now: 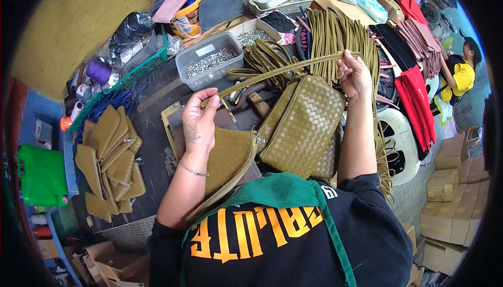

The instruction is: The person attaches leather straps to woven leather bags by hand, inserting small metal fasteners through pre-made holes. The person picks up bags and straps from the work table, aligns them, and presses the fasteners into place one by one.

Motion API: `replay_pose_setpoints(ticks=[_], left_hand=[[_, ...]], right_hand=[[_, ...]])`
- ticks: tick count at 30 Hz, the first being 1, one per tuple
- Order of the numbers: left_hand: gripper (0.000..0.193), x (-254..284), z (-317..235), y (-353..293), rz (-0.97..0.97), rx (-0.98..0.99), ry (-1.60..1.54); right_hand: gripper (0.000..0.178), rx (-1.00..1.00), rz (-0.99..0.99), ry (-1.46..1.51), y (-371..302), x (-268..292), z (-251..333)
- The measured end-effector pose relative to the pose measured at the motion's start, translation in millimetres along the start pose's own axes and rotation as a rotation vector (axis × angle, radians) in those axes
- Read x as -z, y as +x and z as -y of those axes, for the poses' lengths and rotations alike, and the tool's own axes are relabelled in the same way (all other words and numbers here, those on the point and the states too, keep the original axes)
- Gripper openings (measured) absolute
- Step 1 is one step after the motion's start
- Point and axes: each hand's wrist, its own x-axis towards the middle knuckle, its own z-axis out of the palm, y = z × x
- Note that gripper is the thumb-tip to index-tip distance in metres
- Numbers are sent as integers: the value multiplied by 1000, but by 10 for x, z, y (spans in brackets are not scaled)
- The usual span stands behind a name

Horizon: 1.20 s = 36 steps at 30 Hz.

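An olive-brown strap (283, 70) is stretched between my hands above the workbench. My left hand (200, 116) pinches its left end between thumb and fingers. Farther right and higher, my right hand (353, 75) pinches the strap near its other end, beside a thick bundle of similar straps (338, 35). Below the held strap lie a woven olive-brown bag (304, 130) and an olive-brown piece with a zipper edge (228, 156), close against my apron. A hammer-like wooden handle (259, 105) shows between the bag and my left hand.
Clear plastic tubs of small metal fittings (209, 61) stand at the back. Small olive-brown pouches (112, 161) are piled at left, near a green basket (126, 80). Red fabric (416, 103) drapes over a white stool (398, 143) at right. Cardboard boxes (450, 192) are stacked beyond; a person (461, 72) sits farther back.
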Motion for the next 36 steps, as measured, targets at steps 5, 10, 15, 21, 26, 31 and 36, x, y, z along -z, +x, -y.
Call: replay_pose_setpoints(ticks=[5,10,15,21,26,31,36], left_hand=[[15,-8,-8,-4,5,-4,-10],[15,-14,-11,-5,-2,-13,4],[15,-11,-7,-3,-5,-13,16],[13,24,-5,3,-27,5,15],[18,32,11,20,-65,60,-25],[25,118,-24,42,-173,196,-110],[27,88,-49,59,-211,282,-172]], right_hand=[[8,2,-10,-6,3,-1,-2],[8,0,-9,-9,10,6,-7],[8,-8,-22,0,12,-2,-13],[9,23,-4,16,4,29,2],[14,221,-185,-225,-64,14,34],[23,250,102,-678,-177,88,170],[16,320,170,-1063,-299,187,211]])
